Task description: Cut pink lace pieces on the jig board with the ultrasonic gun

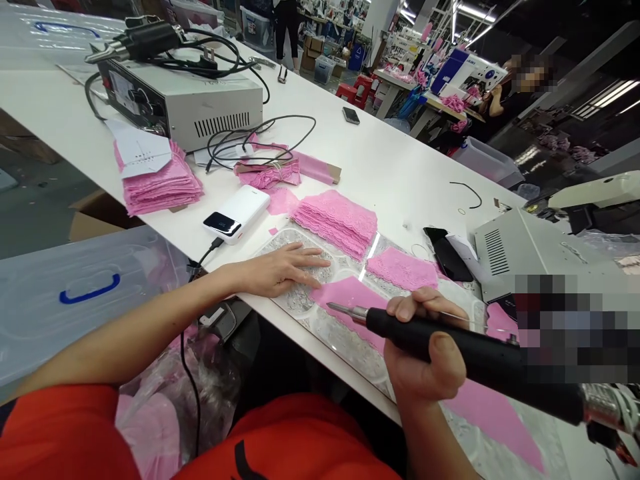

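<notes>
My right hand (pixel 425 347) is wrapped round a black handheld tool with a pointed metal tip (pixel 450 340), which looks like an ultrasonic welding pen. Its tip points left, over a flat pink fabric piece (pixel 345 297). My left hand (pixel 287 268) lies flat with fingers stretched on a clear patterned template (pixel 295 303), fingertips close to the pink piece's left edge. Just beyond sit a stack of pink lace pieces (pixel 335 220) and a smaller pink lace piece (pixel 403 268). Whether the tip touches the fabric I cannot tell.
A white power bank (pixel 237 213) with a cable lies left of the template. Behind it stand a grey generator box (pixel 200 107) with another black pen on top and a pink stack (pixel 157 177). Another grey box (pixel 530 253) is at right. A phone (pixel 351 115) lies farther back.
</notes>
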`<state>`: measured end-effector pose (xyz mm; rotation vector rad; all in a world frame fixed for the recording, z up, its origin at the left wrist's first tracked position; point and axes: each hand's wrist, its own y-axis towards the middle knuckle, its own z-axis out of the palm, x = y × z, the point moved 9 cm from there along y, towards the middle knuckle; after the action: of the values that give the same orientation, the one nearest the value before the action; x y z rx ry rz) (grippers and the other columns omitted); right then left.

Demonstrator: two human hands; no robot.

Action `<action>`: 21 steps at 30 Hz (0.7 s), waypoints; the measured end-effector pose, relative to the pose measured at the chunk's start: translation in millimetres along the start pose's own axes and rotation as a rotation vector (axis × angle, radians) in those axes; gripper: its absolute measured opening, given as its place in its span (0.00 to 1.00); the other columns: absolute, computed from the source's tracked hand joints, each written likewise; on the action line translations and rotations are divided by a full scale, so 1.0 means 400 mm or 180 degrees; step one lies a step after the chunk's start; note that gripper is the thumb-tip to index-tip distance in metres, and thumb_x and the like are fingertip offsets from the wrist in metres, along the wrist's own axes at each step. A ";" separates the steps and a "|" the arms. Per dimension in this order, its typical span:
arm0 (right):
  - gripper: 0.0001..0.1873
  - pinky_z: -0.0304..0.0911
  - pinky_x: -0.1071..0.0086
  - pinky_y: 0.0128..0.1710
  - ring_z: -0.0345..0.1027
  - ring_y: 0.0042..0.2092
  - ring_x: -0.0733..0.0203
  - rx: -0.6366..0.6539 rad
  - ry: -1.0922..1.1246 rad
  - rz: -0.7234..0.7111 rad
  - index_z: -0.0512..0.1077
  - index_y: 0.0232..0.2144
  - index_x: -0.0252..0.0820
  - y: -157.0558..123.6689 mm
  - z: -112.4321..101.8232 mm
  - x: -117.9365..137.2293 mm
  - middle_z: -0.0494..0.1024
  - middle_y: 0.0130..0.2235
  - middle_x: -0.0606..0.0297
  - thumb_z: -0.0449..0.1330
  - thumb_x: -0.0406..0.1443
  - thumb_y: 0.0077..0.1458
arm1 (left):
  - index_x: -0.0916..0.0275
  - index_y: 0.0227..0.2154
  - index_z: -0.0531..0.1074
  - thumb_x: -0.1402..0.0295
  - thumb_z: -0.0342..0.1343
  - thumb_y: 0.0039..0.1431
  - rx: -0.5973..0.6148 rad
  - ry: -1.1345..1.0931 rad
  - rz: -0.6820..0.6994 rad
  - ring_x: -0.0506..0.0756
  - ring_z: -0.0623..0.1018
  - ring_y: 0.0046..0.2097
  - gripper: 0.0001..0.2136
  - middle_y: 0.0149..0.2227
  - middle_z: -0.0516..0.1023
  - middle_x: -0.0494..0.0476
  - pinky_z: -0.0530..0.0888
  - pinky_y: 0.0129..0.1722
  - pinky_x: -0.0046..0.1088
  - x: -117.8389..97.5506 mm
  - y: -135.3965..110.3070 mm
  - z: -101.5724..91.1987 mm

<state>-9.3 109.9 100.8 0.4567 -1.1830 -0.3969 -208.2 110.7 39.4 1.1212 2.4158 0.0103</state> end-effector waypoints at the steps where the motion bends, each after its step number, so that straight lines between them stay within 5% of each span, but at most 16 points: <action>1: 0.09 0.64 0.65 0.31 0.64 0.28 0.68 0.0007 0.0010 -0.0006 0.71 0.35 0.43 0.000 0.009 -0.006 0.68 0.37 0.66 0.56 0.37 0.49 | 0.52 0.54 0.72 0.87 0.44 0.51 0.0013 0.0026 0.0000 0.61 0.54 0.69 0.31 0.67 0.59 0.55 0.51 0.65 0.54 0.000 0.000 0.003; 21: 0.06 0.64 0.66 0.33 0.65 0.30 0.68 0.0193 0.0089 0.0042 0.70 0.33 0.42 -0.002 0.076 -0.053 0.68 0.36 0.67 0.56 0.35 0.51 | 0.52 0.51 0.75 0.87 0.47 0.49 -0.0163 0.0181 0.0087 0.64 0.54 0.69 0.31 0.66 0.61 0.53 0.52 0.66 0.55 0.001 -0.006 0.011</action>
<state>-44.9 116.2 92.8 0.5052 -1.1726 -0.3430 -208.4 108.7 34.8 1.1452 2.4357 0.1139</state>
